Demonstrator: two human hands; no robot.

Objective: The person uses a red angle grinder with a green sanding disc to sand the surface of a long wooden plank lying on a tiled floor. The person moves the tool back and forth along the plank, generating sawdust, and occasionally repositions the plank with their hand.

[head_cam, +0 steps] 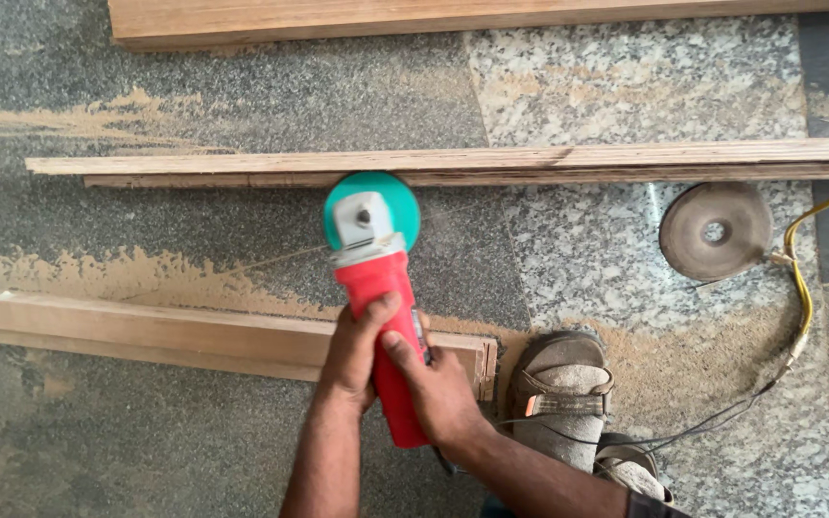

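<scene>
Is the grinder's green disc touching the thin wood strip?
Cannot tell. In the head view the disc meets the lower edge of the strip in outline, but from above no contact or gap shows plainly.

Wooden strip [453, 163] ahead, plank [146, 331] beneath; bare floor [194, 235] between.

The rear of the red-bodied angle grinder [383, 326] is covered by the left hand [354, 357] and right hand [441, 391], and its teal round guard [373, 204] hides the disc beneath. The long pale wooden plank [453, 17] at the top, the thin wooden strip [491, 161] and the yellow cable [803, 288] run off the frame edges. The dusty grey sandal [560, 388] is partly covered by the right forearm and cut off at the bottom edge.
</scene>
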